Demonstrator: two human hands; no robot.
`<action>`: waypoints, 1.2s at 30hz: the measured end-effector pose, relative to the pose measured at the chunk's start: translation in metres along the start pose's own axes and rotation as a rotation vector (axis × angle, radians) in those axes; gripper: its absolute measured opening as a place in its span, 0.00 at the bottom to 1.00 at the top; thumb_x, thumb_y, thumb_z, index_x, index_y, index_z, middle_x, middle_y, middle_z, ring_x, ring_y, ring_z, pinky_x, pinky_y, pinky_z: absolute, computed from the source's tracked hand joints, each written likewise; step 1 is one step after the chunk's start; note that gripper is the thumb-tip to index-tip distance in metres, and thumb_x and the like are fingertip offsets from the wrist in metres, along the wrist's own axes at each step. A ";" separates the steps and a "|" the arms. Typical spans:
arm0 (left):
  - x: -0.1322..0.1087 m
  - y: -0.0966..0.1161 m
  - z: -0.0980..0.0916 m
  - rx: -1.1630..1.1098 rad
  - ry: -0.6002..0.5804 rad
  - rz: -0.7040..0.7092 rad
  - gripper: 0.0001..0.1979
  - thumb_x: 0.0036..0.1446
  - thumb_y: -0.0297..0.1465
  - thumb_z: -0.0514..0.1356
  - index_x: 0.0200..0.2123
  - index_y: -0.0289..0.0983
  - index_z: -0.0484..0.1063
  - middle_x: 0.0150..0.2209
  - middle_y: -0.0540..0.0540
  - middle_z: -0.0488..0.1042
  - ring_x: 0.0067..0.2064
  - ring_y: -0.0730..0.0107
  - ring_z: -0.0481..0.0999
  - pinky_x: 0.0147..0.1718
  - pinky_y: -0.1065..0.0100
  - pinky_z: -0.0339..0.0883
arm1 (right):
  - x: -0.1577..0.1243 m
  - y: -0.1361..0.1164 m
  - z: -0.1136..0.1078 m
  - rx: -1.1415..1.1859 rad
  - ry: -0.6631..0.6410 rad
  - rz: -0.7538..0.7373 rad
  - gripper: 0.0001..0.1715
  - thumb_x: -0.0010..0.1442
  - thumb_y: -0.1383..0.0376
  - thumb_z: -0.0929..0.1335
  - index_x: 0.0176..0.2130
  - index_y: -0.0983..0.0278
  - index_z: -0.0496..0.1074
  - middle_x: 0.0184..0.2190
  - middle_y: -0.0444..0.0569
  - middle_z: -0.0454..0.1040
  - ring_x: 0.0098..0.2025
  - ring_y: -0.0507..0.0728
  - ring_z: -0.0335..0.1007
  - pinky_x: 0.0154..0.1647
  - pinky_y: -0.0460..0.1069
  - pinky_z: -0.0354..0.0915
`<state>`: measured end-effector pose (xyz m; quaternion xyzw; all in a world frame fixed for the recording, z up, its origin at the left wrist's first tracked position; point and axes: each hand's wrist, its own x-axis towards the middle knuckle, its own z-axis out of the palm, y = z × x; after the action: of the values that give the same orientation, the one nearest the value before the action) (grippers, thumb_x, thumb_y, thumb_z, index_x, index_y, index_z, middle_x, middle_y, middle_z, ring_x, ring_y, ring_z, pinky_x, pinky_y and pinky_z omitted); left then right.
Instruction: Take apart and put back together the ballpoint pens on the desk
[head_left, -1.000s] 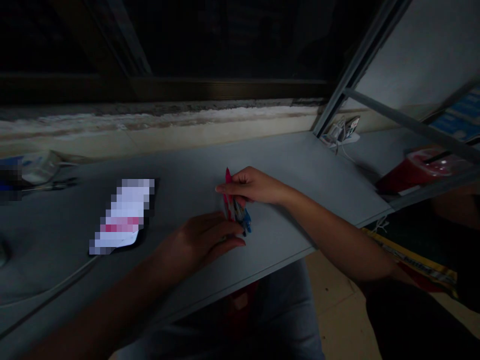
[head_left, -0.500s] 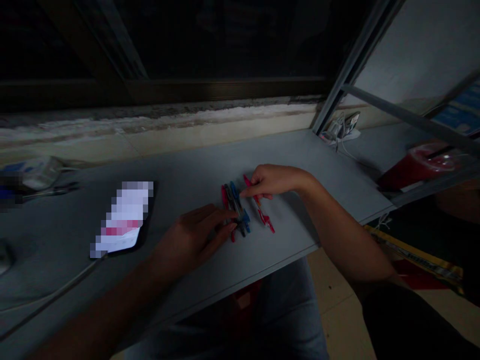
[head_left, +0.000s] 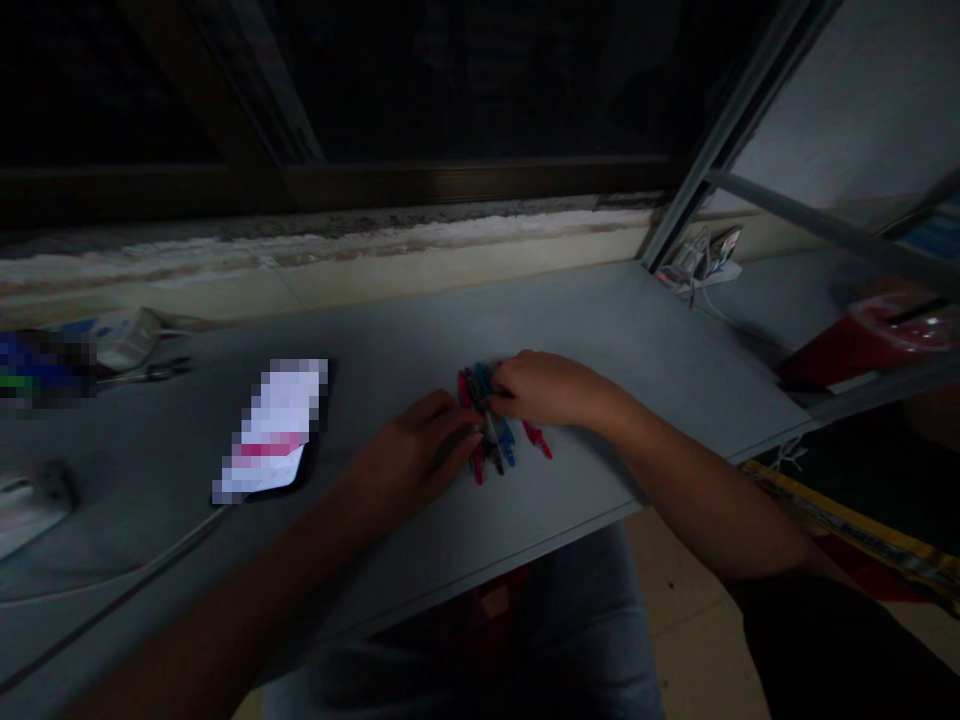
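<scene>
A small bunch of pens [head_left: 487, 430] with red, blue and dark bodies lies on the grey desk [head_left: 600, 330], partly covered by both hands. My right hand [head_left: 547, 390] is curled over the upper part of the bunch, and a red pen clip [head_left: 537, 438] shows below it. My left hand [head_left: 424, 450] comes in from the lower left, with its fingertips against the pens. How many pens there are is hidden by my fingers.
A phone [head_left: 274, 430] with a pixelated screen lies left of my hands, and a cable [head_left: 127, 575] runs along the desk. A white packet [head_left: 127, 338] sits at the far left. A red cup [head_left: 862, 345] with a straw stands on the right, beyond a metal upright [head_left: 720, 150].
The pens lay spread apart on the desk before. Now they are pushed closer together, and my right hand has moved left over them. My left hand has stayed against them.
</scene>
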<state>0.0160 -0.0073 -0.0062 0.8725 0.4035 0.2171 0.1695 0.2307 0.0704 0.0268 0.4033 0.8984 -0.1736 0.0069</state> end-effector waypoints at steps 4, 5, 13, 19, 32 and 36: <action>0.000 -0.003 0.004 0.038 -0.063 -0.002 0.16 0.73 0.35 0.52 0.54 0.39 0.76 0.43 0.43 0.74 0.40 0.65 0.79 0.41 0.64 0.74 | -0.005 -0.012 0.002 -0.030 -0.019 -0.003 0.17 0.65 0.64 0.66 0.30 0.69 0.80 0.25 0.57 0.77 0.23 0.54 0.64 0.26 0.52 0.47; 0.000 -0.003 0.005 0.044 -0.081 -0.009 0.16 0.73 0.34 0.52 0.54 0.40 0.76 0.43 0.43 0.75 0.40 0.65 0.79 0.41 0.64 0.74 | -0.006 -0.014 0.001 -0.039 -0.031 0.006 0.17 0.64 0.63 0.66 0.32 0.69 0.81 0.25 0.58 0.78 0.24 0.55 0.66 0.26 0.52 0.48; 0.001 -0.001 0.007 0.090 -0.103 -0.068 0.12 0.71 0.35 0.56 0.52 0.38 0.74 0.46 0.42 0.79 0.42 0.61 0.80 0.43 0.62 0.73 | -0.003 -0.018 0.003 -0.075 -0.033 0.036 0.19 0.63 0.58 0.68 0.36 0.70 0.83 0.30 0.61 0.82 0.31 0.60 0.76 0.27 0.51 0.53; 0.002 0.003 0.008 0.025 -0.056 -0.234 0.13 0.69 0.37 0.59 0.52 0.37 0.74 0.39 0.44 0.81 0.35 0.64 0.80 0.36 0.65 0.71 | -0.002 -0.007 -0.014 0.379 0.035 0.111 0.17 0.62 0.62 0.68 0.24 0.66 0.71 0.18 0.46 0.73 0.18 0.48 0.65 0.21 0.45 0.54; -0.008 0.010 -0.008 0.044 0.364 -0.157 0.19 0.64 0.44 0.63 0.52 0.39 0.71 0.31 0.52 0.76 0.28 0.70 0.76 0.28 0.71 0.68 | 0.006 -0.008 -0.003 1.483 -0.008 -0.123 0.22 0.56 0.59 0.76 0.34 0.61 0.60 0.22 0.42 0.80 0.16 0.49 0.72 0.12 0.39 0.59; -0.007 0.004 -0.007 0.172 0.441 -0.147 0.12 0.69 0.38 0.60 0.50 0.39 0.73 0.31 0.51 0.77 0.27 0.72 0.76 0.26 0.73 0.68 | 0.005 -0.011 -0.004 1.382 0.069 -0.020 0.27 0.61 0.48 0.73 0.26 0.61 0.61 0.15 0.41 0.72 0.11 0.47 0.63 0.09 0.41 0.56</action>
<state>0.0107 -0.0143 -0.0002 0.7836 0.5100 0.3543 0.0178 0.2198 0.0685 0.0329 0.3121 0.5851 -0.6934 -0.2821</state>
